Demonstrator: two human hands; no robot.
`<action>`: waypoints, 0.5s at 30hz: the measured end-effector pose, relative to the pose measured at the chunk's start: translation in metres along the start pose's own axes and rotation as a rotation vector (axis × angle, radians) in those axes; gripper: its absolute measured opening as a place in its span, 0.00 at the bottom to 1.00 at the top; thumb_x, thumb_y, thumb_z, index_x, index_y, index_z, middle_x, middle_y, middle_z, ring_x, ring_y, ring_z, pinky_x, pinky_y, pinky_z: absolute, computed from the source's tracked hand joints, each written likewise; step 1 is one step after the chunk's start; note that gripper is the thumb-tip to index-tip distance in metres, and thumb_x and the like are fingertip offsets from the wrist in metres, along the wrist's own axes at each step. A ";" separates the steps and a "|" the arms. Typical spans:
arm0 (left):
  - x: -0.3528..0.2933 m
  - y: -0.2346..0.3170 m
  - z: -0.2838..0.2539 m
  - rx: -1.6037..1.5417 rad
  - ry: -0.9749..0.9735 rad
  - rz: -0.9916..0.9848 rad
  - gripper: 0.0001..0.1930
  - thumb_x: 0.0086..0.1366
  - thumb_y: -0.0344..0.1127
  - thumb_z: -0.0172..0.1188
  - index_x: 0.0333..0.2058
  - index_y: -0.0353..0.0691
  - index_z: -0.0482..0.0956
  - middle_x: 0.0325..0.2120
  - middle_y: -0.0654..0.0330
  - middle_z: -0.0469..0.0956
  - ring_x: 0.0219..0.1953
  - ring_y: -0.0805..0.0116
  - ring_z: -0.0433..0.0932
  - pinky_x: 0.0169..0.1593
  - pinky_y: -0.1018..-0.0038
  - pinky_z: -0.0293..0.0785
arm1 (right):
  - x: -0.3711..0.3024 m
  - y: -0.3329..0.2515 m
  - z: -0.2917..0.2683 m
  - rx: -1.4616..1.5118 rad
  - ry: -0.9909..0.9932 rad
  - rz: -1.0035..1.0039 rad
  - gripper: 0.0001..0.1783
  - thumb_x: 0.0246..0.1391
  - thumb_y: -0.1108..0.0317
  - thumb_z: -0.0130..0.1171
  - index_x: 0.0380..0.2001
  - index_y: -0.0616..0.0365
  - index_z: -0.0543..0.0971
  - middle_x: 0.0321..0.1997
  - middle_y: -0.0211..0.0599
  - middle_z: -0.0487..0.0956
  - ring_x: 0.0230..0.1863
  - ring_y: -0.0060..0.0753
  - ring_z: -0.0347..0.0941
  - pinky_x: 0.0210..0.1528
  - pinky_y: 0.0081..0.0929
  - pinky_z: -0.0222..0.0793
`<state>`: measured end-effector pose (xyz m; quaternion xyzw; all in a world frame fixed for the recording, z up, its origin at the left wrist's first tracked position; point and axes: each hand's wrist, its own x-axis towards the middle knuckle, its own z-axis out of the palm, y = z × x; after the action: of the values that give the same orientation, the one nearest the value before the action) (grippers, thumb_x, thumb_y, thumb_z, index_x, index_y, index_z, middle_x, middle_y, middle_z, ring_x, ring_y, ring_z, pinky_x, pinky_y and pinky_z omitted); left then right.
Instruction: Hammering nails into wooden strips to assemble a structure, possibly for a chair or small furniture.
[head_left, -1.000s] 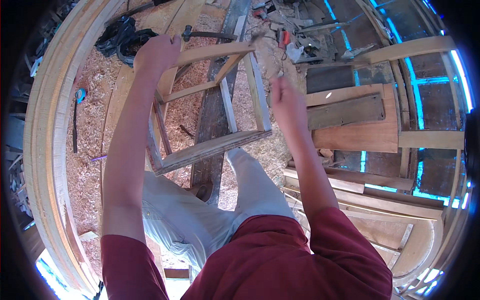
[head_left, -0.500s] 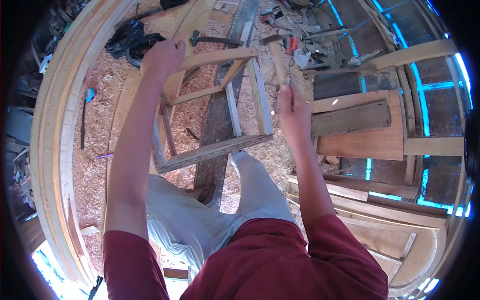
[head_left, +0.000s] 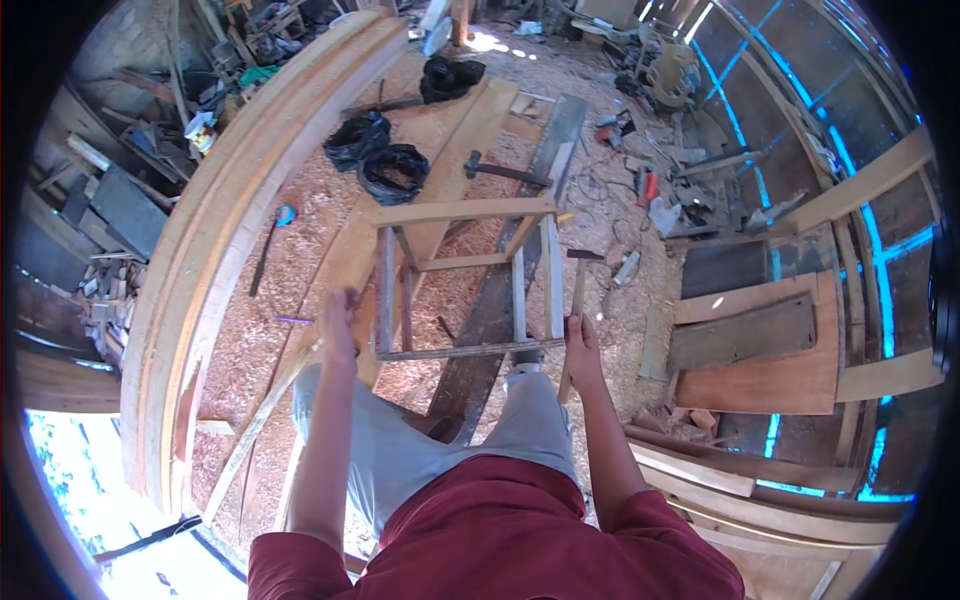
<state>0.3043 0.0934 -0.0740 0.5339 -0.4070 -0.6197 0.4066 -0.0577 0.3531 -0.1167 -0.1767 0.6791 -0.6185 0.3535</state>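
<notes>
A wooden stool-like frame with slim legs and crossbars stands in front of my knees, one rail on the far side and one toward me. My right hand is closed round the wooden handle of a hammer at the frame's right near corner. The hammer is upright in the picture, its dark head pointing away from me. Beside the frame's near left corner, my left hand has its fingers stretched out and holds nothing. Whether it touches the frame I cannot tell.
Another hammer lies beyond the frame near a dark board. Black plastic bags sit at far left, by long curved timbers. A blue tape measure rests on the shavings. Wooden panels are at right.
My left hand has let go of the frame's far rail and come back to its near left side. My right hand has lowered the hammer. The frame sits straighter, and the view has tilted farther out.
</notes>
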 end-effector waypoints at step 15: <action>-0.014 0.057 0.047 -0.267 -0.321 -0.191 0.37 0.75 0.59 0.47 0.68 0.32 0.66 0.60 0.52 0.75 0.62 0.61 0.74 0.68 0.64 0.65 | 0.026 -0.102 0.038 0.194 -0.135 0.047 0.22 0.78 0.48 0.42 0.48 0.58 0.73 0.39 0.42 0.84 0.40 0.38 0.84 0.48 0.37 0.79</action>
<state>0.2630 0.0905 -0.0107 0.4063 -0.3284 -0.7806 0.3431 -0.0692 0.2909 -0.0240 -0.1668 0.5948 -0.6595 0.4284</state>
